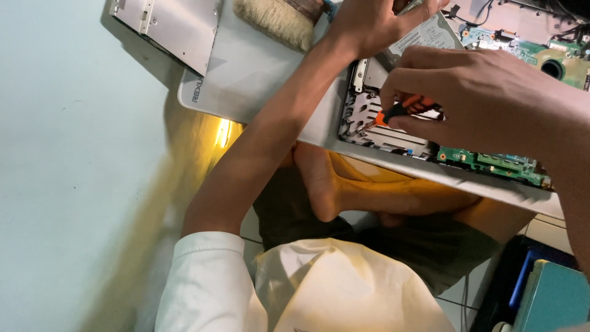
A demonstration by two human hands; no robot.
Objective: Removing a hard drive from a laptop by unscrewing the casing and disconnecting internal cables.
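Screwdriver point(399, 112), orange and black handle, lies in your right hand point(485, 92), grip closed round it. Long axis runs down-left from the grip; tip sits at the open laptop point(270, 74) bay. Your left hand point(369, 24), beyond the bay, presses the silver drive point(427, 34); how far its grip is closed isn't visible.

A white rectangular label point(424, 37) covers the silver hard drive point(445, 27), top centre.
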